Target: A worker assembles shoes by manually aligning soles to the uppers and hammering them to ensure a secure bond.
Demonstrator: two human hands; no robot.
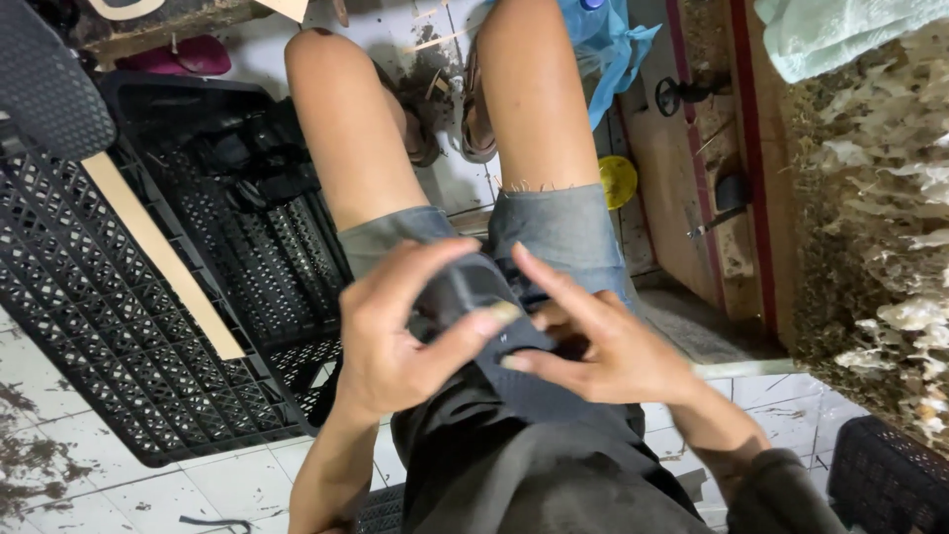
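- at the left of the frame we saw black plastic crates (148,326) stacked on a dirty tiled floor (119,494), with a pale wooden strip (163,257) lying diagonally across them, its long axis running from upper left to lower right.
- left of centre, our left hand (395,346) was half curled, thumb and forefinger spread; it gripped nothing firmly, though the thumb tip touched the dark cloth.
- at the centre, the hem of the grey shorts (474,287) lay between both hands, just above the knees in the frame, bunched toward the left hand.
- right of centre, our right hand (603,351) had its fingers stretched toward the left, fingertips resting on the same fold of cloth; whether it pinched the fabric we could not tell.
- both hands were equally near the cloth, meeting from opposite sides.
- at the right stood a rough wall of compost-like material with white growth (880,247), and a small yellow disc (618,181) lay on the floor above.
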